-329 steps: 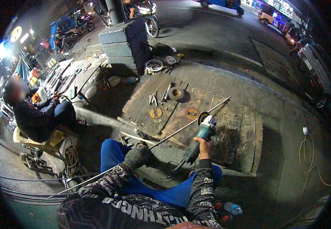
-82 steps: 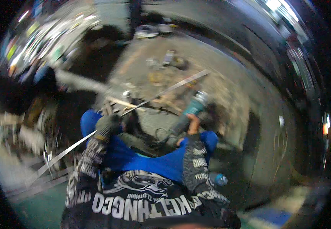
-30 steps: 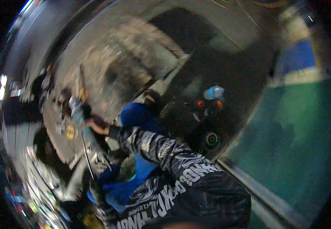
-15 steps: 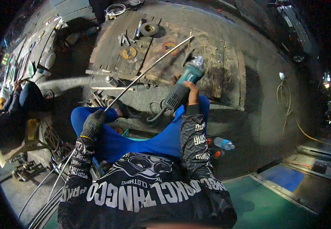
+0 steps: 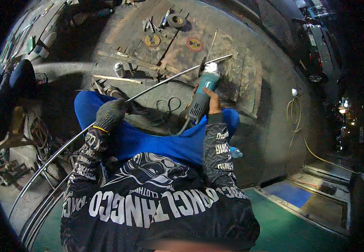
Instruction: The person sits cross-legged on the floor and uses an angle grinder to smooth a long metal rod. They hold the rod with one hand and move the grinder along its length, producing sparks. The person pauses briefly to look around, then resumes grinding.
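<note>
My left hand, in a grey knitted glove, is closed around a long thin metal rod. The rod slants from the lower left, past my left forearm, to the wooden boards at upper right. My right hand, bare, grips a teal and black angle grinder by its body. The grinder's head points away from me, and its dark thin disc, seen nearly edge-on, stands at the rod; whether they touch I cannot tell. A cord runs from the grinder's near end to my blue-trousered lap.
Wooden boards lie ahead, bearing a yellow disc, a red-rimmed disc, a small wheel and metal pieces. A spray can stands near my left knee. A plastic bottle lies at right; another person's leg shows at left.
The rod has shifted up and right through the view, and its near part now shows by my left forearm. The grinder's head has turned left, bringing its disc to the rod.
</note>
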Tool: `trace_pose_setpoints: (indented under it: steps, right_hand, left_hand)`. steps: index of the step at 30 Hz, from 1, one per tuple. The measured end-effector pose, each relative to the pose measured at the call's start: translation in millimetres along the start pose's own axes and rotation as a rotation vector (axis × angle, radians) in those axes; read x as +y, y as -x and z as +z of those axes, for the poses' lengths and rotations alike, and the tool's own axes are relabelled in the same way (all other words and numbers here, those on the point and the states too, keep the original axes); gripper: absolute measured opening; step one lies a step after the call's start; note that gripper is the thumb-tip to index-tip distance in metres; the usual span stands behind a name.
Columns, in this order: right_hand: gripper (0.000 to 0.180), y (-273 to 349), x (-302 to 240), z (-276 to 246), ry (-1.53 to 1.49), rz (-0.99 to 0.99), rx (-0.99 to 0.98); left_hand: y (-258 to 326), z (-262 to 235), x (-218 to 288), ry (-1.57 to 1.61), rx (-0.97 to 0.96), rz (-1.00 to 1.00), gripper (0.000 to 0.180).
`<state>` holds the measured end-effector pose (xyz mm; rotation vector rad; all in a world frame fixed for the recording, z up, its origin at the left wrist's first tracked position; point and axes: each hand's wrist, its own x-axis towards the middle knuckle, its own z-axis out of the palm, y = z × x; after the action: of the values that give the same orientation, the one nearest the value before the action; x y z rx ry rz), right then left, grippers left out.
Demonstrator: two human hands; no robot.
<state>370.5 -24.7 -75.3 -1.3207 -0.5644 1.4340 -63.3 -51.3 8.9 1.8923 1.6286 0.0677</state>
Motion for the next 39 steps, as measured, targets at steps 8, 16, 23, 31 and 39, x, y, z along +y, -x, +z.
trace_pose_setpoints:
  steps: [8,16,23,31,39]
  right_hand:
    - [0.031,49,-59,85,0.724,0.094,-0.159]
    - [0.042,45,-70,128,1.131,0.034,-0.340]
    - [0.056,51,-67,147,1.190,0.097,-0.327]
    - [0.066,32,-69,122,1.415,0.140,-0.196]
    - [0.077,-17,-113,84,1.468,0.189,0.023]
  left_hand:
    - [-6,4,1,-0.023,-0.053,0.049,0.028]
    - [2,11,9,-0.127,-0.008,-0.043,0.030]
    - [-1,15,1,-0.101,0.098,0.048,0.026]
    - [4,25,-2,-0.112,0.178,0.073,0.018]
    - [-2,20,-1,-0.126,0.052,0.006,0.022]
